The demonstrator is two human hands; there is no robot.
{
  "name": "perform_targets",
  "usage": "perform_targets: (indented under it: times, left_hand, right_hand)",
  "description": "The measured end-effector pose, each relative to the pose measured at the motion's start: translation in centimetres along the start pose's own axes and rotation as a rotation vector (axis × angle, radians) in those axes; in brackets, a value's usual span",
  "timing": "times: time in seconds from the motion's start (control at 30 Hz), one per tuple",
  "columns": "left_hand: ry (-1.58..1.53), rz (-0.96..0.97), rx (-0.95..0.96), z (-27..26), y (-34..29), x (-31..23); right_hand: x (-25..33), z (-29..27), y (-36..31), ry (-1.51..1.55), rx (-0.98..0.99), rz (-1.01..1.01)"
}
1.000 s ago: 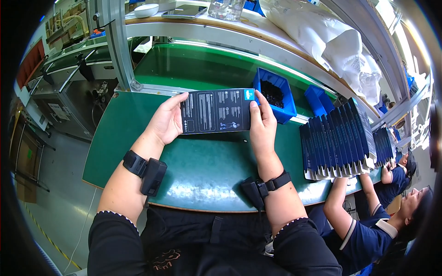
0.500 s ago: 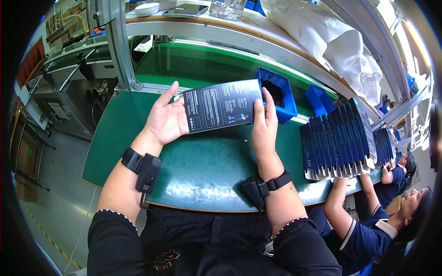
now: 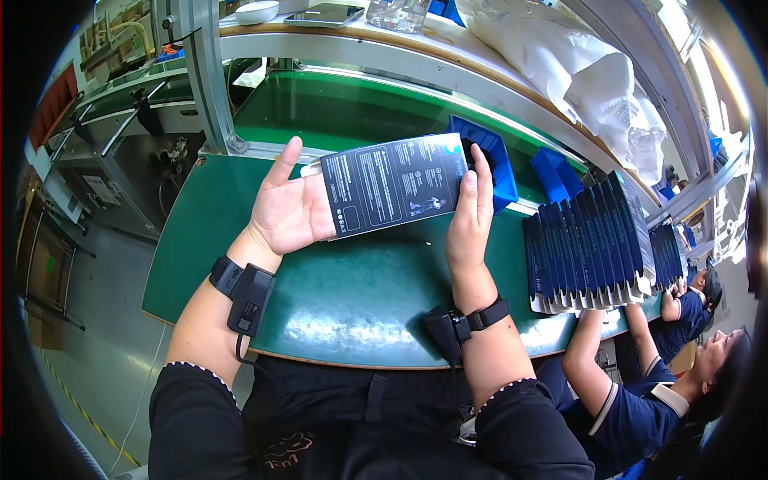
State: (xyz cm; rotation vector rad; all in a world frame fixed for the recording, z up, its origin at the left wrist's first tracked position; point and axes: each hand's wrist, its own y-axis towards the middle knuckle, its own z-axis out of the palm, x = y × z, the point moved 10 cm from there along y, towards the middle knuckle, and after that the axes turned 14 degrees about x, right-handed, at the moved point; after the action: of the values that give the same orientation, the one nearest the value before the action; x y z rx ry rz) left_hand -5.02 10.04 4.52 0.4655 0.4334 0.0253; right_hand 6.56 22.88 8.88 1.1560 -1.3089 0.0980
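A flat dark cardboard box (image 3: 394, 186), printed with pale text and a small figure, is held tilted above the green table (image 3: 344, 296). Its left end lies on the palm of my left hand (image 3: 290, 210). That hand's thumb sticks up and away, and the fingers pass out of sight beneath the box. A bit of white flap shows at the same end. At the box's right end, my right hand (image 3: 472, 210) grips the edge, thumb on the printed face and fingers behind.
On the right stands a row of dark blue cartons (image 3: 588, 244) with white flaps. Blue bins (image 3: 502, 172) sit behind the box, one with dark parts in it. Above runs a shelf (image 3: 432, 56) with a white plastic bag (image 3: 552, 56). Co-workers (image 3: 640, 392) are at the right.
The box has shifted slightly right, with my right hand moving right alongside it. More of my left palm shows at the box's left end.
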Motion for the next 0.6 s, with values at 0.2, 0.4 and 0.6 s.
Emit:
perform_targets:
  times: [0.2, 0.4, 0.6]
  left_hand:
    - [0.063, -0.064, -0.023, -0.5, -0.2, 0.6]
    - [0.063, -0.082, -0.043, -0.7, -0.1, 1.0]
    - [0.057, -0.063, -0.109, -1.3, -0.1, 1.1]
  right_hand:
    - [-0.7, 0.0, 0.2, 0.094, 0.045, 0.005]
    - [-0.9, -0.1, 0.3, 0.095, 0.066, -0.012]
    - [-0.4, -0.2, 0.2, 0.038, 0.028, -0.038]
